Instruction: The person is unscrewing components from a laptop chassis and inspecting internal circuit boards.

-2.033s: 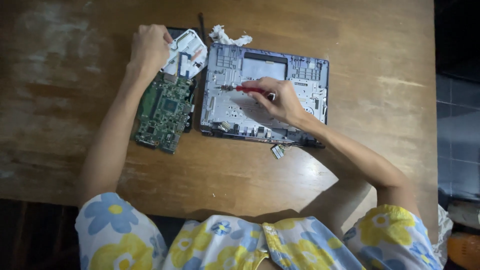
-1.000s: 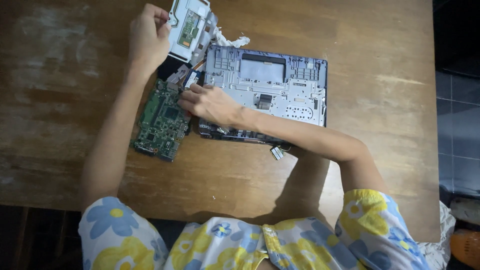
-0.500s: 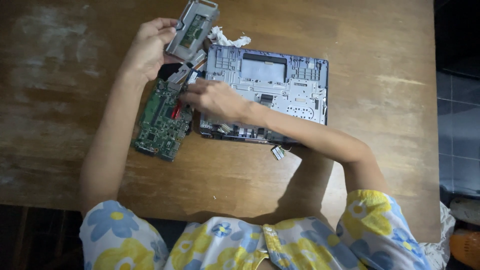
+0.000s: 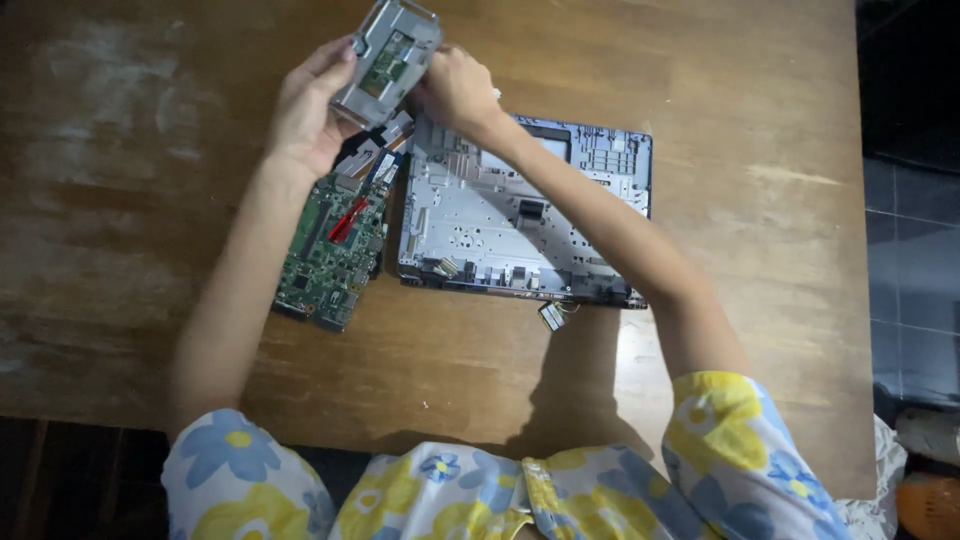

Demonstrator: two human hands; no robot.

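Both hands are up over the far edge of the worn brown wooden table, gripping one part between them: a flat grey metal panel with a small green circuit strip in its middle. The left hand has its fingers curled round the panel's near-left edge; the right hand is closed on its right side, though its fingertips are hidden. Below lies the green circuit board, with a red-handled screwdriver resting across it. Beside that sits the opened grey laptop shell. The risk, I'd say: a slip drops the panel onto the bare board, or a twist bends it. The screwdriver could also roll and scratch components.
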